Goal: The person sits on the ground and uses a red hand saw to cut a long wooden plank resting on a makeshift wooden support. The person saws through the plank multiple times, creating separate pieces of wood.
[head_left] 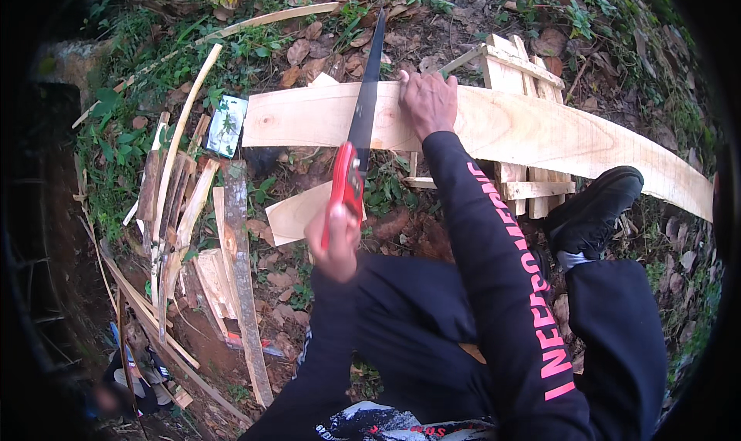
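My left hand (336, 244) is closed around the red handle of a hand saw (366, 105). The saw's dark blade lies across a long pale wooden board (525, 128), near its left end, and points away from me. My right hand (429, 103) bears on the board just right of the blade, its fingers curled over the far edge. Under the board's middle stands a low support of nailed wooden slats (532, 190). My black shoe (598, 209) is at the board's near edge on the right, its toe overlapping the wood.
A loose flat offcut (299, 213) lies below the blade. Left of the board are a shiny pale rectangular object (226, 126) and several wood strips and split pieces (176, 202). Leaves and grass cover the ground. A blurred person (131, 379) is at lower left.
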The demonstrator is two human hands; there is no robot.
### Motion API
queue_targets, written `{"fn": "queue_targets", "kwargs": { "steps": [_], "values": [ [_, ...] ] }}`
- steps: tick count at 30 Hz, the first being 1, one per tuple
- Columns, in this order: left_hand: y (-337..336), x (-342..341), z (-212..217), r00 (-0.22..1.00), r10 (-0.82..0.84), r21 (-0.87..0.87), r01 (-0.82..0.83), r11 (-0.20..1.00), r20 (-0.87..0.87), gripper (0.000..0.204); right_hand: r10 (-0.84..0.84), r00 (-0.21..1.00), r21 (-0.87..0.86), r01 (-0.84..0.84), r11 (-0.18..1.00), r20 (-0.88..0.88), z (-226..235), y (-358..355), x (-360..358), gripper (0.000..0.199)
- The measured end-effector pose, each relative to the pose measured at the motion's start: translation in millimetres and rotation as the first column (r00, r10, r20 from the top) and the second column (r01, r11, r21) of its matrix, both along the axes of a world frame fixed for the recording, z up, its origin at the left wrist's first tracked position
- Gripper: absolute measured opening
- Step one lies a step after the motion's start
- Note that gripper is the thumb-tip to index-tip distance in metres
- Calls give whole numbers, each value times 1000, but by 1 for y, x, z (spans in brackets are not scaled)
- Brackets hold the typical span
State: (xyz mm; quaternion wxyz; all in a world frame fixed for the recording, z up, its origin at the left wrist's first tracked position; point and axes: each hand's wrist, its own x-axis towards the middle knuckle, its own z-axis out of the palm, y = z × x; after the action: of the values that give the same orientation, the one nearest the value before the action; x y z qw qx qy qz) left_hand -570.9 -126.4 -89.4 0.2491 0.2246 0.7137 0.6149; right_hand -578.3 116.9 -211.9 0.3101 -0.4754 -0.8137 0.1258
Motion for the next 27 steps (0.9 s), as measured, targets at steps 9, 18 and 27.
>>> {"fn": "queue_targets", "kwargs": {
  "steps": [9,18,27],
  "values": [
    [10,6,-13,999,21,79,-19,997,-32,34,53,999,-106,-52,993,7,3,-1,-1,45],
    [-28,40,11,998,27,58,-23,998,-61,34,35,999,-71,-33,997,21,4,19,8,44],
    [97,-9,-26,1000,-10,-7,10,1000,-25,32,33,999,-110,-34,993,-11,-15,21,9,45]
  ]
}}
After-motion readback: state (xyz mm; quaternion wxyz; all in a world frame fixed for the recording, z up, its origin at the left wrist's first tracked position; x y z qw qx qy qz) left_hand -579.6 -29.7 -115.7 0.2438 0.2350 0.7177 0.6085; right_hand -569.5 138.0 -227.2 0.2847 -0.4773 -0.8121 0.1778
